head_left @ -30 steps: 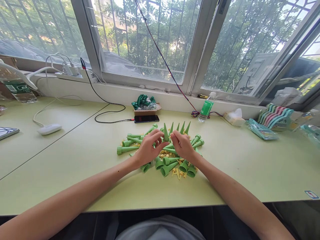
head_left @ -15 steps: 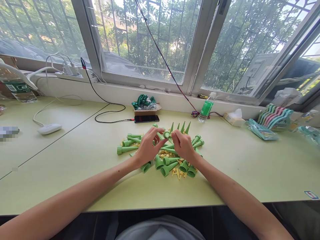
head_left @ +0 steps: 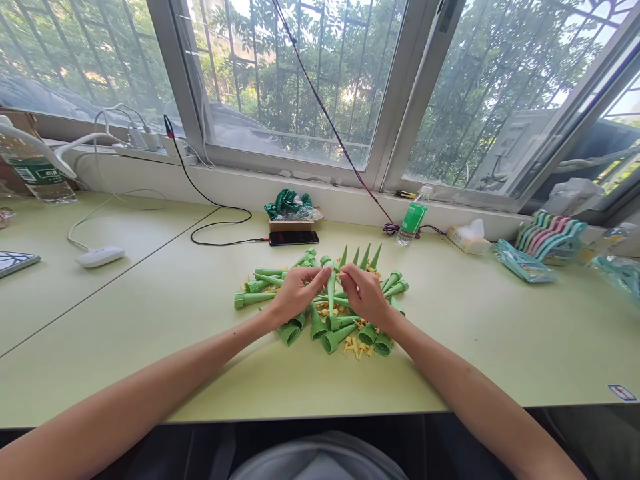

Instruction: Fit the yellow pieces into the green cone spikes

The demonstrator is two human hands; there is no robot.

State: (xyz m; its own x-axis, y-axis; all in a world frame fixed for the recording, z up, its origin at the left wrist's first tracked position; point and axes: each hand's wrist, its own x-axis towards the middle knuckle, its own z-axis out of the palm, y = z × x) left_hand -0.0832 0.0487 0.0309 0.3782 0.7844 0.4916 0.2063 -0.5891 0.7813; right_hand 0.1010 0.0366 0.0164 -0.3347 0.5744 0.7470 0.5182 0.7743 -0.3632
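My left hand [head_left: 300, 288] is closed on a green watering spike [head_left: 331, 293], gripping it near its wide ribbed end while the pointed tip hangs down toward me. Just right of that ribbed end, my right hand [head_left: 367, 291] has its thumb and fingers pinched together; whatever they hold is hidden or too small to name. Under and around both hands lies a heap of more green spikes [head_left: 337, 338], their tips pointing different ways. Small yellow nozzle-like pieces [head_left: 356, 347] are scattered among them. Several spikes [head_left: 365, 256] stand tip up behind my right hand.
Behind the heap are a phone [head_left: 293, 238] on a cable, a small box [head_left: 293, 217] with green plastic, a water bottle [head_left: 413, 217] and a tissue pack [head_left: 469, 238]. Colourful hangers [head_left: 550, 237] sit at right, a white mouse-like device [head_left: 101, 257] at left.
The spike between my hands has turned from end-on to tip down. My left fingers have closed around its wide end, and my right hand has shifted slightly away from it.
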